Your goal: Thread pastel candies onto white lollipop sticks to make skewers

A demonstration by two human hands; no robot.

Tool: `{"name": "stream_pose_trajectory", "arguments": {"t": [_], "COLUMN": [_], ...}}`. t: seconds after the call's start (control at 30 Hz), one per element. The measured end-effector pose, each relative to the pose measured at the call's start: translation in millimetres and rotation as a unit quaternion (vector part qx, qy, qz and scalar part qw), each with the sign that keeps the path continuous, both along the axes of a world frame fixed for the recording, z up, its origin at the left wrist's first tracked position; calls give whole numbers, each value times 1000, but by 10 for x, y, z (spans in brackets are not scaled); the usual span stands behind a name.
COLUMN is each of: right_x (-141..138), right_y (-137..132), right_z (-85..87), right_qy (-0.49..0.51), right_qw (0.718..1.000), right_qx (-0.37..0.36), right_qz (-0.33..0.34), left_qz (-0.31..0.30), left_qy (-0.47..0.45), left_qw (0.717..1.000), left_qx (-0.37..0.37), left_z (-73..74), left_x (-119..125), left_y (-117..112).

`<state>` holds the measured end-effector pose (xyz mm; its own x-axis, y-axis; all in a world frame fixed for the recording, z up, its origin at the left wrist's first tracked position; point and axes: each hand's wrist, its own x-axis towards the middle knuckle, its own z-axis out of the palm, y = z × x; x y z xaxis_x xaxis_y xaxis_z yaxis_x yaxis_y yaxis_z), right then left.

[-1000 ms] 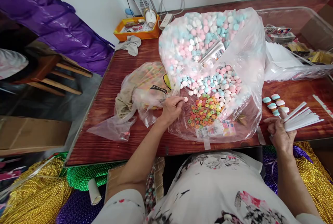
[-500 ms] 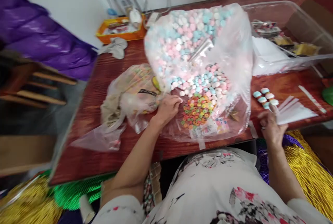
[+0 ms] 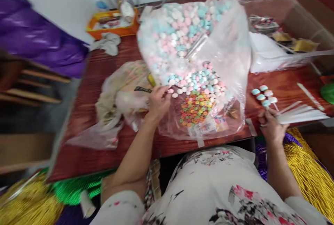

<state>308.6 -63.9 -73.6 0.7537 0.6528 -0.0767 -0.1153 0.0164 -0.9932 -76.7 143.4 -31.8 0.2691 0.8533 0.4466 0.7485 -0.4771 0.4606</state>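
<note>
My left hand (image 3: pixel 159 101) is closed in a pinch at the edge of the open plastic bag (image 3: pixel 232 47), with a small pink candy (image 3: pixel 170 91) at its fingertips. White candies (image 3: pixel 175 95) lie just beside them. Colourful cereal rings (image 3: pixel 195 110) form a pile on the bag's near side, below pink, blue and white candies (image 3: pixel 198 78). At the right, my right hand (image 3: pixel 271 124) has its fingers closed around a thin white stick (image 3: pixel 276 106). Fanned white sticks (image 3: pixel 302 114) lie against this hand, and a small cluster of candy-topped pieces (image 3: pixel 263 96) sits beyond it.
Left of my left hand lies a crumpled plastic bag (image 3: pixel 130 96). An orange tray (image 3: pixel 112 26) with small items and a grey cloth (image 3: pixel 108 43) are at the back left. A clear plastic bin (image 3: pixel 287 0) with packets stands at the back right.
My left hand has moved slightly left and up, its fingertips now at a pink candy. My right hand's fingers have closed around a stick, and the white sticks are fanned wider.
</note>
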Motion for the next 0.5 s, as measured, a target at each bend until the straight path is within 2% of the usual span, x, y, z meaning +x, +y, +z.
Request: {"name": "stream_pose_trajectory", "arguments": {"t": [0.17, 0.37, 0.5], "right_x": [-14, -59, -15], "right_y": [20, 23, 24], "right_z": [3, -43, -84], "right_qy": [47, 35, 37], "right_qw": [997, 998, 996], "right_qx": [62, 49, 75], "right_qz": [-1, -20, -2], "left_qz": [-15, -101, -90], "left_qy": [19, 174, 197], "left_qw": [999, 975, 972], "left_qx": [-33, -92, -96], "left_z": [-35, -150, -148], "left_x": [-26, 84, 61], "left_y": [155, 136, 101]}}
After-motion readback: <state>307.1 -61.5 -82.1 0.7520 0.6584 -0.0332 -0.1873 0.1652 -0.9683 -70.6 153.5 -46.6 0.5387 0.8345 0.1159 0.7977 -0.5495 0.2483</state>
